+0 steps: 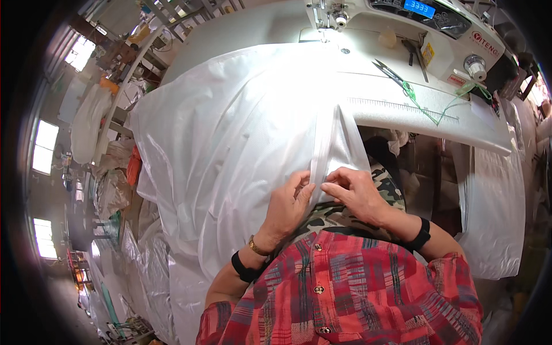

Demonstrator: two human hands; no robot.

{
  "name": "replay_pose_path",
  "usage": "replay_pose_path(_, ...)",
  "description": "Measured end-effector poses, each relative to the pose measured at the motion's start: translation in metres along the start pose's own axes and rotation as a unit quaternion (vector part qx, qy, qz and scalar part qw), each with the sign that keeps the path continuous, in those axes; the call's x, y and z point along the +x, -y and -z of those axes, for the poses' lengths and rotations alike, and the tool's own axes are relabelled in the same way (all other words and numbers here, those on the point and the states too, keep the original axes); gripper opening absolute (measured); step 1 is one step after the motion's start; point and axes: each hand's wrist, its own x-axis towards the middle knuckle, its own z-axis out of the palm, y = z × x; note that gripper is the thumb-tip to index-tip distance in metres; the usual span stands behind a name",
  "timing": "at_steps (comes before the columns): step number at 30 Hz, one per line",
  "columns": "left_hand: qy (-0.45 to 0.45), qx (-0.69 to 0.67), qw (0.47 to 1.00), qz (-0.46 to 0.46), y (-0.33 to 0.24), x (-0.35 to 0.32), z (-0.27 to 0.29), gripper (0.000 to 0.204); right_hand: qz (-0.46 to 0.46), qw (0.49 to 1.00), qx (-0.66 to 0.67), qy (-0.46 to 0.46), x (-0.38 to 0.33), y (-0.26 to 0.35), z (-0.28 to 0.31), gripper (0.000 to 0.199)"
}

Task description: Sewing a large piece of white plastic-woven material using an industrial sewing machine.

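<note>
White translucent fabric [230, 144] drapes off the surface [402, 109] from 12 toward 7 o'clock; left hand [287, 207] and right hand [356, 192], each grip pinched on its white folded strip [323, 155], meet at centre, scissors [391, 73] at 1 o'clock.

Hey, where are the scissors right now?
In the head view, the scissors lie upper right on the white sewing table, just below the sewing machine and right of the white fabric, well away from both hands.
</note>
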Motion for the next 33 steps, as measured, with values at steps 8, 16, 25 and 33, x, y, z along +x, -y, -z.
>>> replay_pose_path(8,-0.017,-0.066,0.997,0.033,-0.013,-0.005,0.013,0.012,-0.045,0.977,0.204,0.037,-0.007,0.02,-0.009,0.024)
replay_pose_path(16,-0.008,-0.134,0.989,0.063,-0.015,-0.004,0.008,0.013,-0.105,0.949,0.287,-0.074,0.003,0.02,-0.01,0.025)
replay_pose_path(25,-0.021,-0.108,0.992,0.066,-0.013,-0.003,0.013,0.013,-0.034,0.959,0.258,-0.108,0.012,0.018,-0.012,0.019)
replay_pose_path(33,-0.02,-0.069,0.996,0.06,-0.017,-0.001,0.012,0.013,0.061,0.977,0.099,-0.179,0.003,0.02,-0.007,0.017)
